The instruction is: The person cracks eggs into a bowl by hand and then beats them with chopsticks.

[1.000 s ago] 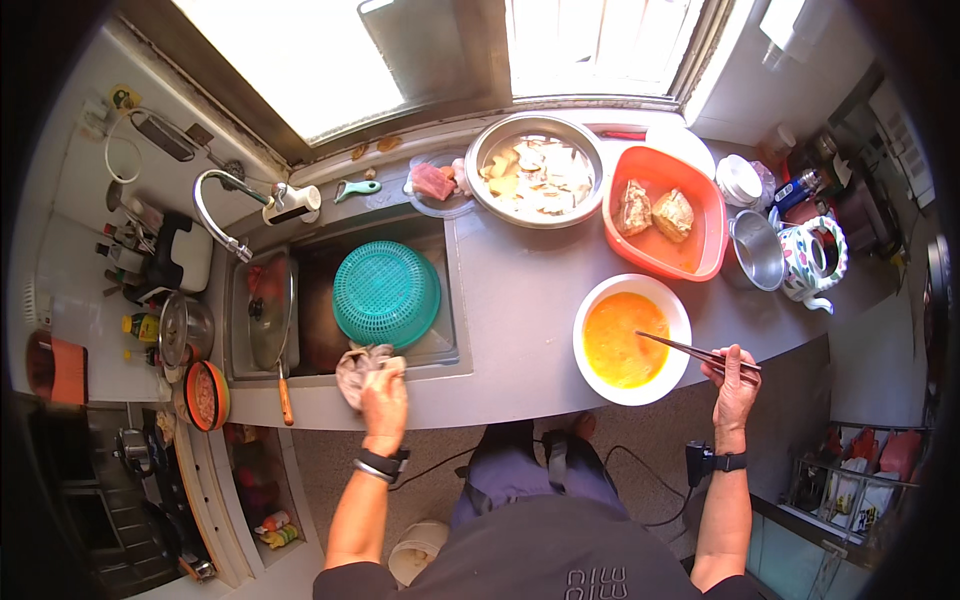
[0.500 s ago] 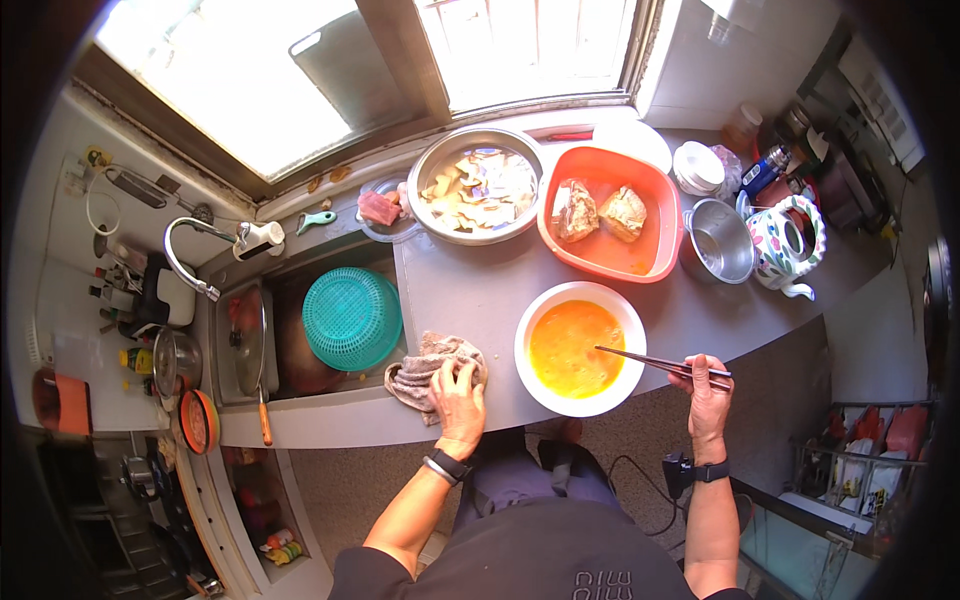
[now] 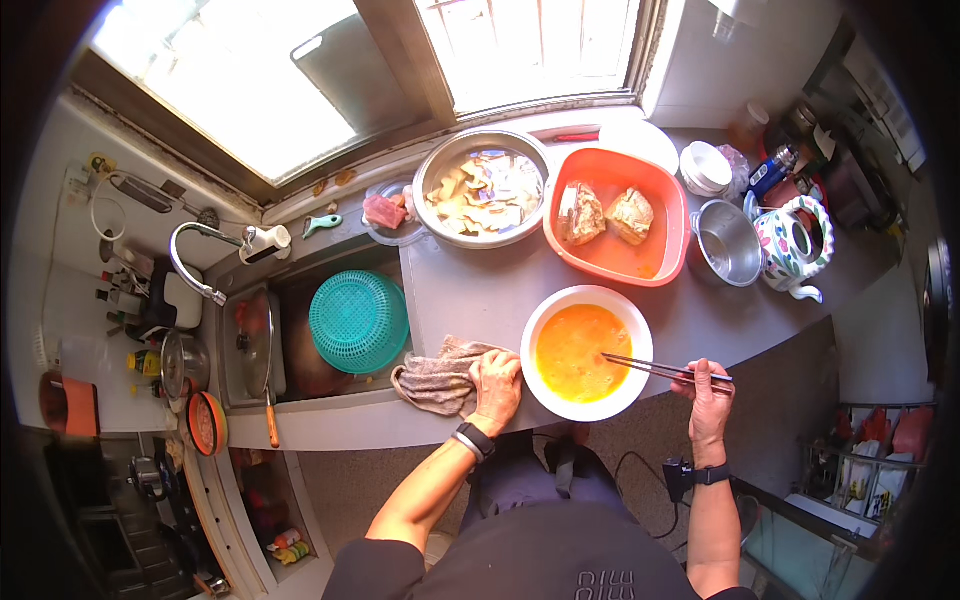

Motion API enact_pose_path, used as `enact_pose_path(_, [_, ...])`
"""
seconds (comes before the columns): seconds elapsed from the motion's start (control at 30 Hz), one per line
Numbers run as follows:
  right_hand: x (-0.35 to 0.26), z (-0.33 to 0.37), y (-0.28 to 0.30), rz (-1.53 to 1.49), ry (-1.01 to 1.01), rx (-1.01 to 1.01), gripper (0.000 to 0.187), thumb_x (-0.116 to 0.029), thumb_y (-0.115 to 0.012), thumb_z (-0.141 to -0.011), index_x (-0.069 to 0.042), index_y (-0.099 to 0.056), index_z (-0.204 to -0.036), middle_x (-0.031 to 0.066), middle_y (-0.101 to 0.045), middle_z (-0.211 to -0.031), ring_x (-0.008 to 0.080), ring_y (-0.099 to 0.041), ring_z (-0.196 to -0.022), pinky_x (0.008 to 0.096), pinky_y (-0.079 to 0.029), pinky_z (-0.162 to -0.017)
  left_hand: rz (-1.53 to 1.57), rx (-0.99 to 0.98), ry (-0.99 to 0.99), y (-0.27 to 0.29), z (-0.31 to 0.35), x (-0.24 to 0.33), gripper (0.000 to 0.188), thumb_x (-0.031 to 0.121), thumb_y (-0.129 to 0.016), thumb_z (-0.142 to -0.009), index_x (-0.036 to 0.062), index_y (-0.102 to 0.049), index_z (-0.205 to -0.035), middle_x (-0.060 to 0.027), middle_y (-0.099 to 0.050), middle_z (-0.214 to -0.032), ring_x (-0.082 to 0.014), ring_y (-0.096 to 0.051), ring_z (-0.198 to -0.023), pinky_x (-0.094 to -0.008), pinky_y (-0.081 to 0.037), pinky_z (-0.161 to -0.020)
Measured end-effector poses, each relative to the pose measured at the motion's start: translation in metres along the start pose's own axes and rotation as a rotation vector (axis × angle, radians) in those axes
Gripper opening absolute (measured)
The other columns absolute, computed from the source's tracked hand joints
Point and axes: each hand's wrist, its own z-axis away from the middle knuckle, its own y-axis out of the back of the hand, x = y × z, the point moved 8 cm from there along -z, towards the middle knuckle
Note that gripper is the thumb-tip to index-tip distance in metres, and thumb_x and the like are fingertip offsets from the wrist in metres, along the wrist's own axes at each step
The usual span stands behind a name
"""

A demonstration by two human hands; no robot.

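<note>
A white bowl [image 3: 642, 340] of beaten egg [image 3: 572, 350] stands near the counter's front edge. My right hand [image 3: 710, 403] is closed around a pair of chopsticks [image 3: 655, 366], their tips dipping into the egg. Left of the bowl lies a crumpled grey-brown cloth [image 3: 435, 384]. My left hand [image 3: 496, 388] grips the cloth's right end, its knuckles up close to the bowl's rim; the fingertips are partly hidden.
Behind the bowl are a red basin [image 3: 684, 215] with two meat chunks and a steel bowl [image 3: 425, 205] of sliced pieces. To the left, a green colander [image 3: 358, 320] sits in the sink beneath the faucet [image 3: 190, 262]. A metal pot [image 3: 725, 245] and floral kettle [image 3: 790, 245] stand right.
My left hand has slid right toward the bowl, its fingers curling in and drawing the cloth along. My right hand still holds the chopsticks in the egg.
</note>
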Motion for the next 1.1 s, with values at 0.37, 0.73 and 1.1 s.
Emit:
enact_pose_path(0.37, [-0.011, 0.013, -0.013, 0.015, 0.054, 0.027, 0.028, -0.027, -0.064, -0.093, 0.000, -0.064, -0.087, 0.0066, -0.064, -0.080, 0.0148, -0.065, -0.069, 0.0285, -0.060, -0.060, -0.251, -0.171, -0.094, 0.005, -0.061, -0.055, 0.048, 0.011, -0.050, -0.091, 0.0081, -0.047, -0.139, -0.0151, -0.045, -0.144, -0.0367, -0.033, -0.139, -0.0510, -0.030, -0.107])
enact_pose_path(0.73, [-0.002, 0.010, -0.032, 0.026, -0.004, -0.202, 0.022, -0.021, -0.067, -0.092, 0.001, -0.066, -0.091, 0.0065, -0.066, -0.080, 0.0151, -0.066, -0.069, 0.0280, -0.060, -0.058, -0.092, -0.180, 0.009, 0.073, -0.023, -0.124, 0.056, -0.010, -0.042, -0.077, 0.0056, -0.058, -0.128, -0.0180, -0.049, -0.140, -0.0426, -0.035, -0.136, -0.0449, -0.030, -0.113])
enact_pose_path(1.1, [0.032, -0.006, -0.019, -0.128, -0.058, -0.153, 0.016, -0.016, -0.066, -0.092, 0.000, -0.066, -0.092, 0.0086, -0.068, -0.082, 0.0175, -0.068, -0.070, 0.0293, -0.060, -0.062, -0.168, -0.248, 0.057, 0.093, 0.053, -0.090, 0.010, 0.005, -0.064, -0.073, 0.0147, -0.065, -0.076, -0.0038, -0.064, -0.085, -0.0267, -0.058, -0.099, -0.0446, -0.043, -0.084])
